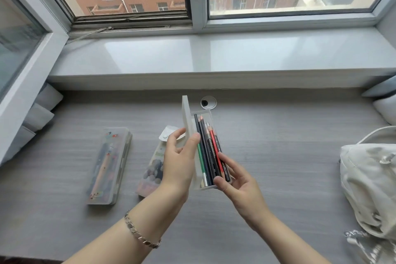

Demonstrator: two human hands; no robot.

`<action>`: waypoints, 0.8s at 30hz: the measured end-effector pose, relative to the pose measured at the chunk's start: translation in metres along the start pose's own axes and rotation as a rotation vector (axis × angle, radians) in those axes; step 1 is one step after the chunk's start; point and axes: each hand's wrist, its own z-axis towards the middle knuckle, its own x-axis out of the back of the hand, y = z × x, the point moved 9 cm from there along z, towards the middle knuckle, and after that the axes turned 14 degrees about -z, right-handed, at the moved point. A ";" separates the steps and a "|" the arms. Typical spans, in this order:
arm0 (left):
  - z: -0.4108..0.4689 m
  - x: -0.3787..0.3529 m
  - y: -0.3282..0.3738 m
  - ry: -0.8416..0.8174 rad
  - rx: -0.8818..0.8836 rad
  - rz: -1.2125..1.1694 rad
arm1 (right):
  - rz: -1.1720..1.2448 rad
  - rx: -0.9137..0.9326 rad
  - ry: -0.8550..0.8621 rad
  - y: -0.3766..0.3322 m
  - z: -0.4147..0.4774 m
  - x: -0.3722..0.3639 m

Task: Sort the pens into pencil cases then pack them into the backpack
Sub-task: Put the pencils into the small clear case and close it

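Pencils [209,152] lay packed in a clear pencil case [202,148], its lid raised, held above a grey desk [278,156]. The left hand [179,159] gripped the lid side; the right hand [235,180] pinched the case's lower end. Two more cases [108,166] [153,167] lay left, a white backpack [370,182] right.

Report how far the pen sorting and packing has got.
Done: the closed clear case on the left already holds pens, and the soft pouch lies on the desk beside it. In hand: the left hand and right hand hold an open clear case filled with pencils, lid up. Left: closing it and packing all the cases into the white backpack at right.
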 end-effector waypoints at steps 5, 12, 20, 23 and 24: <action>-0.007 -0.008 0.008 -0.051 -0.070 0.076 | -0.003 -0.013 -0.002 0.002 -0.003 0.001; -0.026 -0.027 -0.005 -0.135 -0.252 0.815 | 0.202 -0.354 -0.056 0.023 0.004 0.004; -0.037 -0.032 -0.032 -0.175 -0.516 1.410 | 0.014 -0.328 0.063 0.026 0.001 0.009; -0.038 -0.027 -0.032 -0.184 -0.596 1.374 | -0.033 -0.304 0.052 0.023 0.002 0.004; -0.038 -0.024 -0.032 -0.195 -0.586 1.347 | -0.035 -0.303 0.041 0.023 0.003 0.001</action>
